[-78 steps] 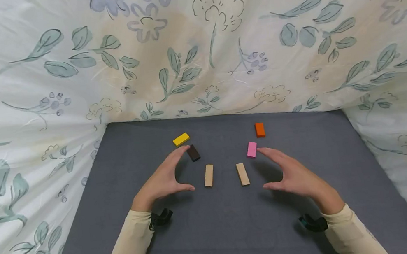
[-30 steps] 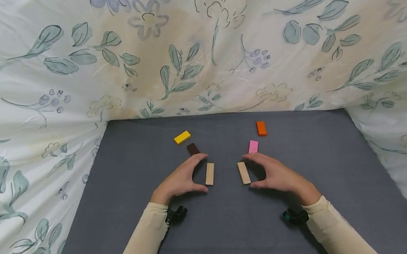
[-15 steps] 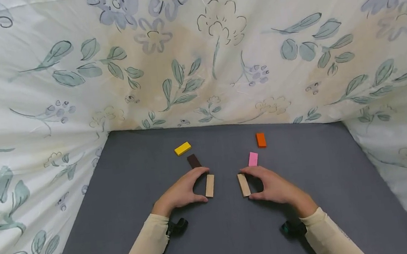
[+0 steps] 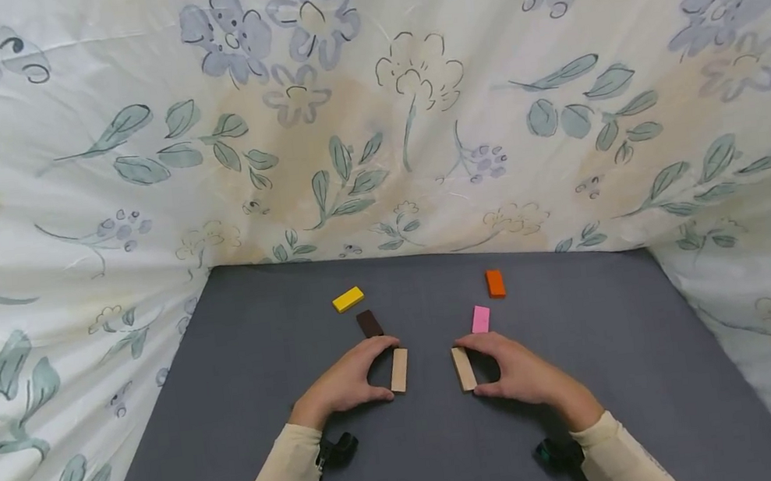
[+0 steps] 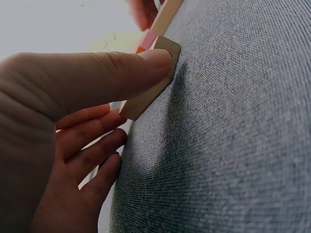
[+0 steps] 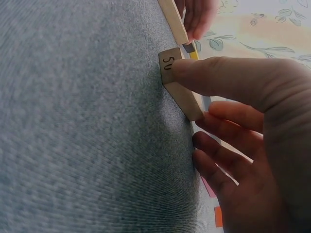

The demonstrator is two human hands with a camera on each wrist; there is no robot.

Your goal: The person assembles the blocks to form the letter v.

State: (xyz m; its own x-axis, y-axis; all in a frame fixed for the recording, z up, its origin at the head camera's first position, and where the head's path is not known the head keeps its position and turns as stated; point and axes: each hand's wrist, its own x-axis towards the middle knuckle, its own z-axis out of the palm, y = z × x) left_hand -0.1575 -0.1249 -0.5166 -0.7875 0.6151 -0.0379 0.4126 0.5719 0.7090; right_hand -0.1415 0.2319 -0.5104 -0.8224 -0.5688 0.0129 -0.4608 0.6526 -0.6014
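Note:
Two plain wooden blocks lie on the dark grey cloth, nearly side by side with a gap between them. My left hand (image 4: 344,380) pinches the left wooden block (image 4: 399,371) end to end: the thumb (image 5: 155,60) presses its near end and fingertips meet the far end. The right wooden block (image 4: 465,369) is pinched the same way by my right hand (image 4: 527,367). In the right wrist view its near end carries a handwritten number, partly covered by the thumb (image 6: 189,74). Both blocks lie flat on the cloth.
Just beyond my left fingers lies a dark brown block (image 4: 369,324), with a yellow block (image 4: 348,299) behind it. On the other side, a pink block (image 4: 481,319) sits beyond my right fingers and an orange block (image 4: 495,284) farther back. Floral fabric (image 4: 422,189) hangs around the table.
From wider apart, both hands came inward to the wooden blocks, and thumbs and fingers closed onto their ends. The head view tilted, shifting everything lower. The blocks stayed where they lay.

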